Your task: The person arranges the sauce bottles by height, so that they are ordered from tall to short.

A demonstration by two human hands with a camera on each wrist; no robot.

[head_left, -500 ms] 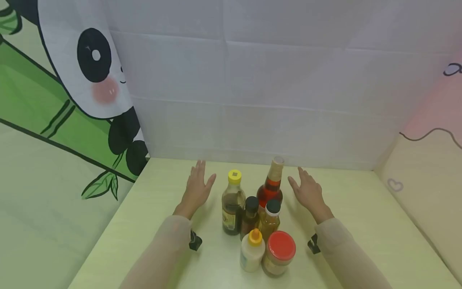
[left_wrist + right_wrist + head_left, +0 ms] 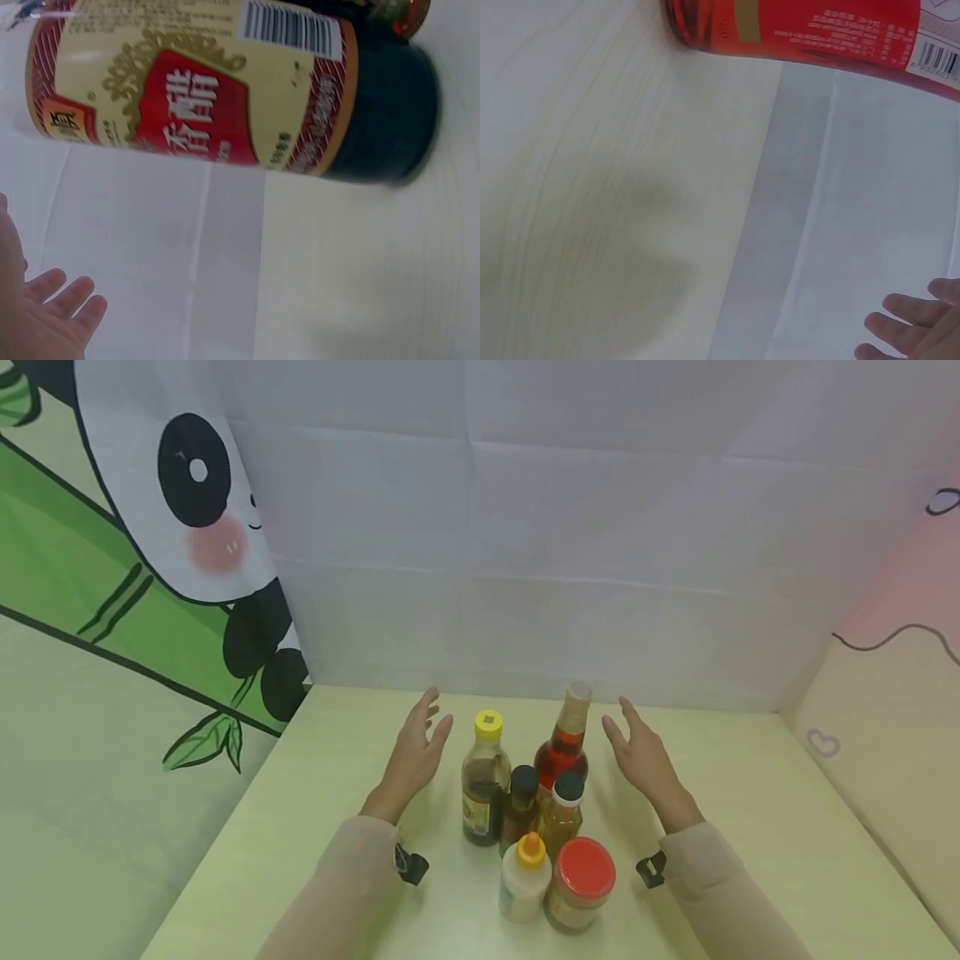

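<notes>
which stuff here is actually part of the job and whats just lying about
Likely the job, one cluster flanked by the left grip and right grip:
- yellow-capped vinegar bottle
- tan-necked red bottle
- black-capped brown bottle
- white-collared amber bottle
- orange-tipped white squeeze bottle
- red-lidded jar

Probably just surroundings:
- table
- panda-print backdrop
- white backdrop
- wrist cameras

Pale wood-grain table (image 2: 750, 793). 6 containers standing in cluster: yellow-capped bottle (image 2: 483, 785) at 10 o'clock, red bottle (image 2: 561, 762) at 1, red-lidded jar (image 2: 583, 878) at 5, white squeeze bottle (image 2: 523, 887) at 7; small dark bottle (image 2: 520, 814) and green-capped bottle (image 2: 561, 827) mid-dial.
</notes>
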